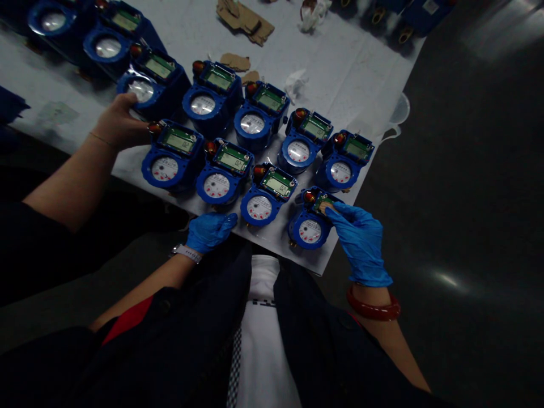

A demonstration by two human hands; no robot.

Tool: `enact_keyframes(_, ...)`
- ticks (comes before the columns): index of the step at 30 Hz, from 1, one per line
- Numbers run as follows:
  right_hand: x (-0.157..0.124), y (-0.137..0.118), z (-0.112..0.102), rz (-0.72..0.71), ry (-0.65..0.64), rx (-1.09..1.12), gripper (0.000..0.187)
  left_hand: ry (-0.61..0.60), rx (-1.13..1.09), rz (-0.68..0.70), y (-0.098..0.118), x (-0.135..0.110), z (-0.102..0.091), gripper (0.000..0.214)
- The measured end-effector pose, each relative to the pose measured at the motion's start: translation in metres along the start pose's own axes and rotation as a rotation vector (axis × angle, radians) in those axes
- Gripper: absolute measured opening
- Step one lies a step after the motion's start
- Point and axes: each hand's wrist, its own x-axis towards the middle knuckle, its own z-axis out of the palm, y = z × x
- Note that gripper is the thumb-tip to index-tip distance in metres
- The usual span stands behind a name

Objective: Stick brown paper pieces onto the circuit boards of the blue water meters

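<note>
- Our right hand [361, 243], blue-gloved, is at the step in hand: its fingers [327, 207] press on the green board [323, 202] of the nearest meter [309, 231]. We cannot tell whether they grip it.
- That meter sits at the right end of the front row, by the near edge of the white-sheeted table [340, 73].
- Our left hand [210, 232], also gloved, lies curled shut beside the front row, holding nothing we can see.
- The exposed board calls for a light touch.
- We count eleven blue meters in rows. One co-worker's bare hand [119, 122] touches a far meter [142, 90], and three cardboard scraps [242, 22] lie beyond.
</note>
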Motion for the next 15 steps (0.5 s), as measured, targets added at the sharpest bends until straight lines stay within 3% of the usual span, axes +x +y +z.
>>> enact_keyframes(15,-0.0008,0.0006,0.0011,0.021,-0.013,-0.007,0.056,-0.004,0.000,0.002,-0.0013,-0.0001,0.0012,0.063)
